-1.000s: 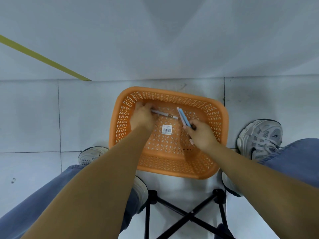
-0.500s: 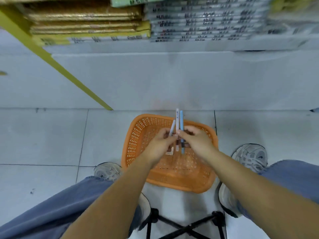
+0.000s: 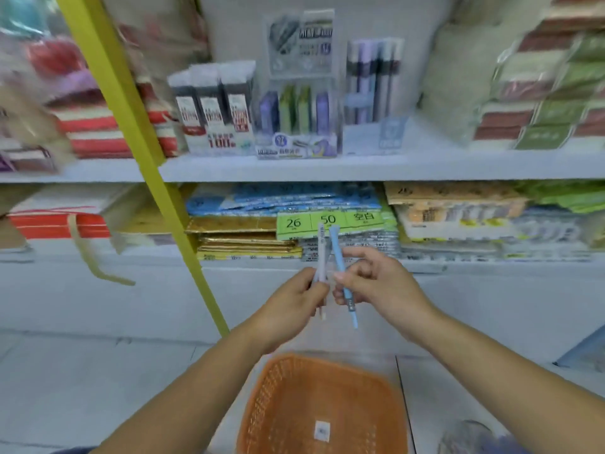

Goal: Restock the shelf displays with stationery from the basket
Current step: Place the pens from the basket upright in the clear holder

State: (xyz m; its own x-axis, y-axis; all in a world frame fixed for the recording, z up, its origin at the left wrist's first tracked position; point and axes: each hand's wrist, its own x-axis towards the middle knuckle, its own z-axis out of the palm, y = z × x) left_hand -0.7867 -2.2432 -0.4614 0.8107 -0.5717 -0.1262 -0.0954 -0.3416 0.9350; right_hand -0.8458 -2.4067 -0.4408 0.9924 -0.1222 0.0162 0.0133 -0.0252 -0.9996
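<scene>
My left hand (image 3: 294, 298) grips a pale white-lilac pen (image 3: 321, 253), held upright in front of the lower shelf. My right hand (image 3: 381, 283) pinches a light blue pen (image 3: 339, 257) beside it, also upright; the two pens nearly touch. Both hands are raised above the orange basket (image 3: 278, 401) on the floor, whose bottom shows only a white barcode label (image 3: 322, 430). A clear pen display box (image 3: 299, 116) with purple and green items stands on the upper shelf (image 3: 393, 167), straight above my hands.
A slanted yellow shelf post (image 3: 137, 152) runs down to the left of my hands. Boxed pens (image 3: 214, 109) and a tall pen pack (image 3: 373, 81) flank the display. Stacked paper packs and green price tags (image 3: 327, 221) fill the lower shelf. My shoe (image 3: 468, 435) is at bottom right.
My head tilted up from the basket to the shelves. Both hands lifted out of the basket with the pens and came together higher, in front of the lower shelf.
</scene>
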